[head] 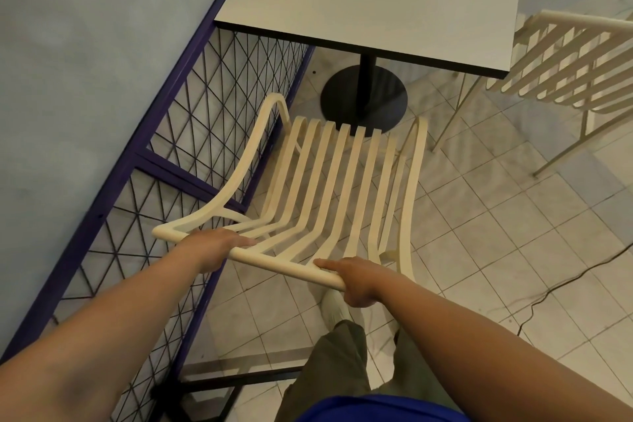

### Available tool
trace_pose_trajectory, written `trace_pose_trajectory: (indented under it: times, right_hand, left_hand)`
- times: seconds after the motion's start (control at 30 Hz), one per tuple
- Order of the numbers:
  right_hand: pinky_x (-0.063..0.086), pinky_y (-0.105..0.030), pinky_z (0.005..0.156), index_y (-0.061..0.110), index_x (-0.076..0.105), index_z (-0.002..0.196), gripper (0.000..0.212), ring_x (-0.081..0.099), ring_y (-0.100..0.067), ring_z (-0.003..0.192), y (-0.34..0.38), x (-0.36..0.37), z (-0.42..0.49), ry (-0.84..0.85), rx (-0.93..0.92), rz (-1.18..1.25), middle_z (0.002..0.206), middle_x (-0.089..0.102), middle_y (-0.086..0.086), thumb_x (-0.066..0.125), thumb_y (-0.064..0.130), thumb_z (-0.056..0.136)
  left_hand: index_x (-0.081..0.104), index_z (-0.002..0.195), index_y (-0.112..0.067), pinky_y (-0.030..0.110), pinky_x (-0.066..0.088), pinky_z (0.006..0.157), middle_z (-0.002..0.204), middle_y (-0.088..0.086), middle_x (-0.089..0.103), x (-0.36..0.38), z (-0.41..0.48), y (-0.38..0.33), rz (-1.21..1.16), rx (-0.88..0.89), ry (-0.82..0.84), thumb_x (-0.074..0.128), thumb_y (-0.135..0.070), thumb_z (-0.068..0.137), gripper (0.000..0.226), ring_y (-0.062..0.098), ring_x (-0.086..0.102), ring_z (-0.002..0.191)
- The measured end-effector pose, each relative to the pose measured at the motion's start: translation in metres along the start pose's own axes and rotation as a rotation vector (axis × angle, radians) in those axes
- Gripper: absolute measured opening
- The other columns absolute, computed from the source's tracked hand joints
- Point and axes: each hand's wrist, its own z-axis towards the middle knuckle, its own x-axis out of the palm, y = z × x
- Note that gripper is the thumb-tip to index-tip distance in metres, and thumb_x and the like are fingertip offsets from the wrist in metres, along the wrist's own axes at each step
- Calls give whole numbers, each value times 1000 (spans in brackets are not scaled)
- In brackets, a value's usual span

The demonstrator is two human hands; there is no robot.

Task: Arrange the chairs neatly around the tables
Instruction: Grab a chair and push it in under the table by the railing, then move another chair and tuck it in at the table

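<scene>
A cream slatted chair (329, 178) stands right in front of me, its seat facing a white square table (376, 7) on a black pedestal. My left hand (215, 245) grips the left part of the chair's top back rail. My right hand (356, 281) grips the right end of that same rail. The front edge of the seat lies just short of the table's near edge, over the round black base (342, 99). A second cream slatted chair (575, 72) stands at the table's right side, angled away.
A purple-framed wire mesh fence (191, 134) runs close along the chair's left side. A black cable (561, 284) trails over the tiled floor at the right. My leg and white shoe (334, 308) are just behind the chair.
</scene>
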Motion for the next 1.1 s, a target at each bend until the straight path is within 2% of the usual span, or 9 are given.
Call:
trace_pose_trajectory:
  times: [0.07,0.17,0.23,0.3,0.5,0.73,0.83,0.97,1.1]
  right_hand:
    - [41,-39,93,42,18,152,87,50,-25,112,0,-2,-2,6,-3,20,135,50,-7,68,17,85]
    - [39,-42,100,39,19,152,82,49,-28,119,-1,-7,-6,31,11,70,142,47,-8,68,42,87]
    - [36,-45,106,38,18,153,83,46,-29,126,-1,-13,-8,46,35,91,148,43,-8,63,56,86]
    - [30,-46,111,34,19,154,82,38,-30,135,2,-19,-11,32,30,89,154,36,-7,58,62,86]
    - [22,-43,113,25,28,153,77,27,-27,143,6,-36,-20,-10,23,35,158,30,-4,49,65,90]
    - [25,-44,114,23,32,151,74,29,-28,142,-23,-46,-45,-55,19,39,156,33,-5,45,64,92]
    - [23,-42,115,20,32,151,71,27,-26,143,-53,-51,-71,-88,-1,85,157,32,-5,46,60,94]
    - [23,-40,115,17,31,151,72,27,-26,143,-104,-56,-116,-149,-3,90,157,31,-7,44,59,95]
    - [25,-41,115,16,33,151,73,29,-26,142,-185,-54,-176,-199,64,153,156,33,-6,45,61,94]
  left_hand:
    - [22,146,-60,39,51,87,145,-12,47,-2,-2,-2,-13,12,22,58,-10,89,84,18,52,121]
    - [25,149,-53,32,43,83,145,-13,47,-2,-2,-4,-43,30,23,68,-34,86,79,16,49,123]
    - [27,150,-50,31,39,81,142,-11,49,-2,-3,-6,-77,35,8,71,-42,83,80,15,49,120]
    - [28,150,-47,31,40,83,143,-9,49,-3,-6,-9,-111,42,4,72,-47,81,81,15,49,121]
    - [30,152,-43,42,44,101,144,-4,49,-20,-17,-22,-169,40,39,73,-60,78,87,19,49,124]
    - [33,150,-44,43,40,105,150,-4,45,-38,-26,-61,-192,7,45,72,-68,73,89,21,44,132]
    - [34,148,-47,44,37,103,152,-5,42,-49,-27,-102,-211,3,37,68,-74,73,86,22,42,134]
    - [34,150,-42,46,35,111,157,-2,37,-67,-19,-172,-265,36,53,62,-75,78,84,24,37,139]
    - [37,151,-34,44,34,113,157,-2,38,-93,1,-273,-251,96,48,58,-70,85,78,23,39,139]
